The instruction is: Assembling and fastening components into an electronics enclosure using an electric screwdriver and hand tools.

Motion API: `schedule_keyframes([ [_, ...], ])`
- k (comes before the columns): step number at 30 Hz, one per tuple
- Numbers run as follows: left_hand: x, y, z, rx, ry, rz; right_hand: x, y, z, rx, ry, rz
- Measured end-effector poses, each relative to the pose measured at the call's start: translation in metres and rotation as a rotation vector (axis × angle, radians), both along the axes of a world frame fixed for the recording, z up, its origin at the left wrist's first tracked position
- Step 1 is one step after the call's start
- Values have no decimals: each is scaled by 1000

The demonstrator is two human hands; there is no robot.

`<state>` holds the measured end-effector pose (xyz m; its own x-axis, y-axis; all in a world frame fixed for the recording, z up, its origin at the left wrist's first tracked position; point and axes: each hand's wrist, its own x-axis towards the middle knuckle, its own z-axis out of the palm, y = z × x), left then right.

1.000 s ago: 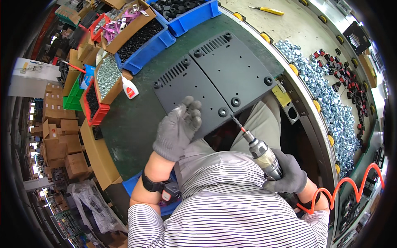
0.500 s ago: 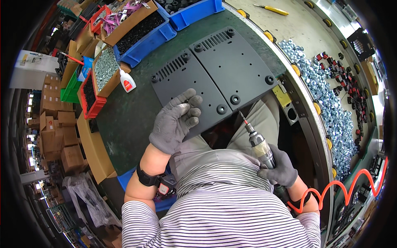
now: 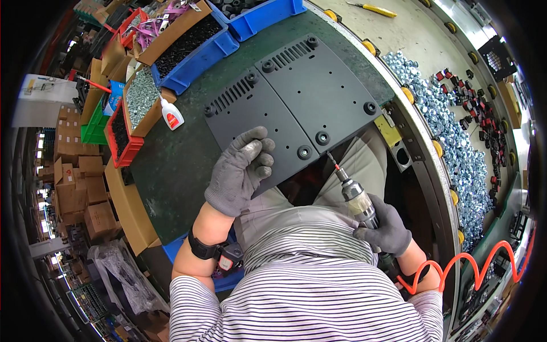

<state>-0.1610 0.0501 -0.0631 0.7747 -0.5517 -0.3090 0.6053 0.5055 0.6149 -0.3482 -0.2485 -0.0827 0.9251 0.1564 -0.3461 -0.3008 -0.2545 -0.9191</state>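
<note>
Two dark grey metal panels (image 3: 319,85), or one piece with a seam, lie on the green worktop and reach over its near edge above my lap. They have vent slots, small holes and several round black feet (image 3: 304,152). My left hand (image 3: 236,171), in a grey glove, hovers over the near left part with its fingers curled in; anything inside is hidden. Gloved too, my right hand (image 3: 387,228) grips a pneumatic screwdriver (image 3: 360,200). Its bit points up toward the panels' near edge, close to two feet; whether it touches cannot be seen.
Blue bins (image 3: 194,57) of black parts, a box of screws (image 3: 141,94), a red bin (image 3: 121,137) and a white glue bottle (image 3: 170,114) stand at the left. Rightward runs a roller-edged rail, beyond it piled metal parts (image 3: 433,137). An orange coiled hose (image 3: 450,265) trails from the screwdriver.
Most of the scene has shifted slightly left in the view. Both hands keep nearly the same pose, and the screwdriver bit stays by the panels' near edge.
</note>
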Motion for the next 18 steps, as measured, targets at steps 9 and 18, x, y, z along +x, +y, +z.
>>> schedule_keyframes([
  [9, 1, 8, 14, 66, -2, -70, 6, -7, 28, -6, 122, 43],
  [18, -9, 23, 14, -21, 25, -65, 41, 22, 58, 326, 36, 242],
])
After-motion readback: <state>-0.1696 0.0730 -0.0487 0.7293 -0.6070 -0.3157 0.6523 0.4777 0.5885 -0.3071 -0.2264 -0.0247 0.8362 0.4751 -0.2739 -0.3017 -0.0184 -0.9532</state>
